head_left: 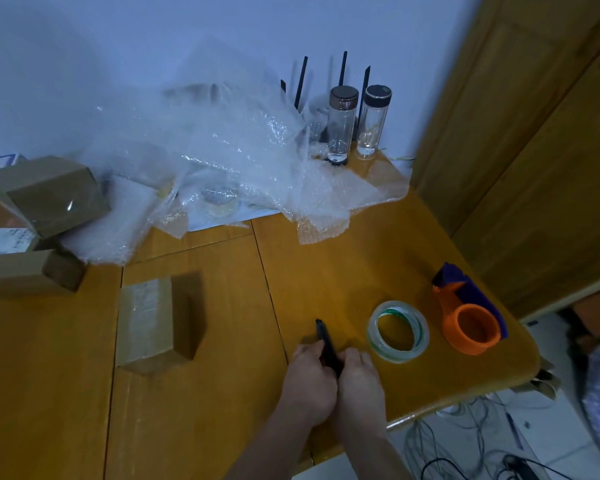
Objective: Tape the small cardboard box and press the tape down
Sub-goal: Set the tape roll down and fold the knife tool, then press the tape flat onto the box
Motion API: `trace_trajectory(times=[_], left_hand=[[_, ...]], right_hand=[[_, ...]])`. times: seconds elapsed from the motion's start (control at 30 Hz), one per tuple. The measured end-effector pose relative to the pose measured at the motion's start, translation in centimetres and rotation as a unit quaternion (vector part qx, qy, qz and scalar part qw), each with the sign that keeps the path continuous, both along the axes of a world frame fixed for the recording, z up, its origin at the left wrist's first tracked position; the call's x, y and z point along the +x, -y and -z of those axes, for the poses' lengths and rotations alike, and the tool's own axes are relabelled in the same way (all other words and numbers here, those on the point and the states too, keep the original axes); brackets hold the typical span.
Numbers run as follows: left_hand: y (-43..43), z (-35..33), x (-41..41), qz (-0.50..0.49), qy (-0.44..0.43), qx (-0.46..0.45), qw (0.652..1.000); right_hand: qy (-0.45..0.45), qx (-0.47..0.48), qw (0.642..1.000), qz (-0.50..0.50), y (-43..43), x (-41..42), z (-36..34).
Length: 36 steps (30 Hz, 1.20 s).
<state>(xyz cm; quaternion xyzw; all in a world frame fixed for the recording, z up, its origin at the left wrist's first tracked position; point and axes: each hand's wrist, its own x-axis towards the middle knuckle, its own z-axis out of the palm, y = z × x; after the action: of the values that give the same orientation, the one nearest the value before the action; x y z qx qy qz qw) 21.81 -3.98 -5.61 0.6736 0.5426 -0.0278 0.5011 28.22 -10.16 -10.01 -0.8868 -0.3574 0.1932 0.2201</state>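
Note:
A small cardboard box [160, 320] lies on the wooden table [205, 410], left of centre, with shiny clear tape across its top face. To the right lies a roll of clear tape [398, 330], flat on the table. Beside it sits an orange tape dispenser [470, 325] on a purple cloth. My left hand [309, 379] and my right hand [359, 381] are close together near the table's front edge, both closed around a black pen-like tool [328, 346] whose tip points away from me. Both hands are well right of the box and just left of the roll.
Crumpled bubble wrap [222, 161] covers the back of the table. Two glass bottles [342, 123] and black antennas stand at the back right. More cardboard boxes [49, 195] are stacked at the left. A wooden door [534, 133] is at right; cables lie on the floor.

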Motion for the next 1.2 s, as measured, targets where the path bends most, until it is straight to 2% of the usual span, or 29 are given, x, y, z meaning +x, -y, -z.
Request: trace_trajectory(times=[0.43, 0.57, 0.77, 0.9, 1.2], left_hand=[[-0.2, -1.4, -1.1, 0.014, 0.012, -0.009, 1.0], [-0.4, -2.7, -2.3, 0.009, 0.021, 0.004, 1.0], [-1.0, -5.3, -5.8, -0.028, 0.034, 0.038, 0.998], [-2.0, -7.7, -9.3, -0.056, 0.028, 0.091, 0.994], [-4.3, -10.0, -18.5, -0.172, 0.011, 0.171, 0.97]], right_hand=[[-0.025, 0.001, 1.0, 0.011, 0.5, 0.3, -1.2], [-0.016, 0.033, 0.999, 0.006, 0.5, 0.0, -3.5], [-0.009, 0.067, 0.996, -0.058, -1.7, -2.6, -7.1], [-0.022, 0.061, 0.993, -0.099, -4.4, -5.4, -9.3], [-0.031, 0.077, 0.978, -0.189, -9.1, -13.1, -12.4]])
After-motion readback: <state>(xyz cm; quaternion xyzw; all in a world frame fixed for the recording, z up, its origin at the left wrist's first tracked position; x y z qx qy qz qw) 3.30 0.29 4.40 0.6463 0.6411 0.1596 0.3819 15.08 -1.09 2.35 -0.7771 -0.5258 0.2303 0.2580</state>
